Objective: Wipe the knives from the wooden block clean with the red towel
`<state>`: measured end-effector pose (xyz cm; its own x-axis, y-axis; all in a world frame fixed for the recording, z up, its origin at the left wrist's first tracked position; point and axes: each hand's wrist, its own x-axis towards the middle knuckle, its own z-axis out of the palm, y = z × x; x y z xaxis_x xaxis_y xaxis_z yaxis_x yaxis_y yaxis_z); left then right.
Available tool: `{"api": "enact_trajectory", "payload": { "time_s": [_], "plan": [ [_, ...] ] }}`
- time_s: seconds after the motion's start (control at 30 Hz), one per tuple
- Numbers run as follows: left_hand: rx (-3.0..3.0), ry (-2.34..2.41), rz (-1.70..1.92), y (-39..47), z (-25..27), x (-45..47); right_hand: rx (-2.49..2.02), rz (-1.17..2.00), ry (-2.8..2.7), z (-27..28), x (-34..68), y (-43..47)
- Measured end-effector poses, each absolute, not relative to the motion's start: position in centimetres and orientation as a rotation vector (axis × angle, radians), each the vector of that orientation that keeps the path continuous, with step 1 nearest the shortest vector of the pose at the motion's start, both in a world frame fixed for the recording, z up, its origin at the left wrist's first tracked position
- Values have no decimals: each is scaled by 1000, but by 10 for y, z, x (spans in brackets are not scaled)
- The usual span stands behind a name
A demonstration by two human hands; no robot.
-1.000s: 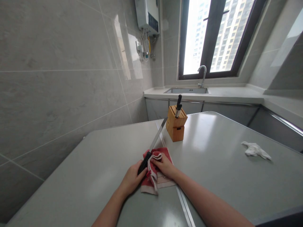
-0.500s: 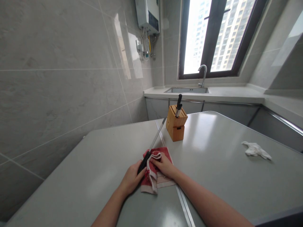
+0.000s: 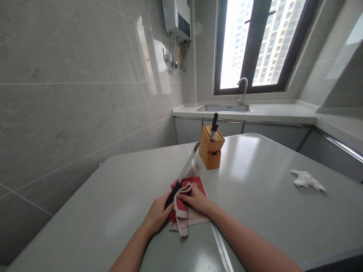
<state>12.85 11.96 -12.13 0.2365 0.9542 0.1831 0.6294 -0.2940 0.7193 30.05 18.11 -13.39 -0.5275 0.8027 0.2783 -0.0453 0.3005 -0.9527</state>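
Wiping is in hand: left hand (image 3: 157, 214) grips knife (image 3: 181, 175), right hand (image 3: 196, 199) pinches cloth (image 3: 185, 211) beside its handle, seemingly due up the blade.

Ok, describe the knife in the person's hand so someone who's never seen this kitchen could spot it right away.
Start at the grey table in front of the sink counter, with the wooden knife block at its far end. Nearer the camera lies a red cloth under the right hand. The knife has a black handle in the left hand; its long bare blade points towards the block, whereas the block's knives show only handles.
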Motion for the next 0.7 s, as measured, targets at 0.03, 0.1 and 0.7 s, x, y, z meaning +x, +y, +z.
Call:
{"api": "enact_trajectory", "payload": {
  "time_s": [0.03, 0.1, 0.7],
  "plan": [
    [2008, 1440, 844, 120, -121, 129, -688, 1326, -1769, -134, 300, 181],
    [2009, 1433, 848, 119, -121, 129, -673, 1328, -1782, -134, 300, 181],
    [2033, 1456, 822, 120, -123, 129, -704, 1262, -1816, -131, 302, 180]
  ]
}}
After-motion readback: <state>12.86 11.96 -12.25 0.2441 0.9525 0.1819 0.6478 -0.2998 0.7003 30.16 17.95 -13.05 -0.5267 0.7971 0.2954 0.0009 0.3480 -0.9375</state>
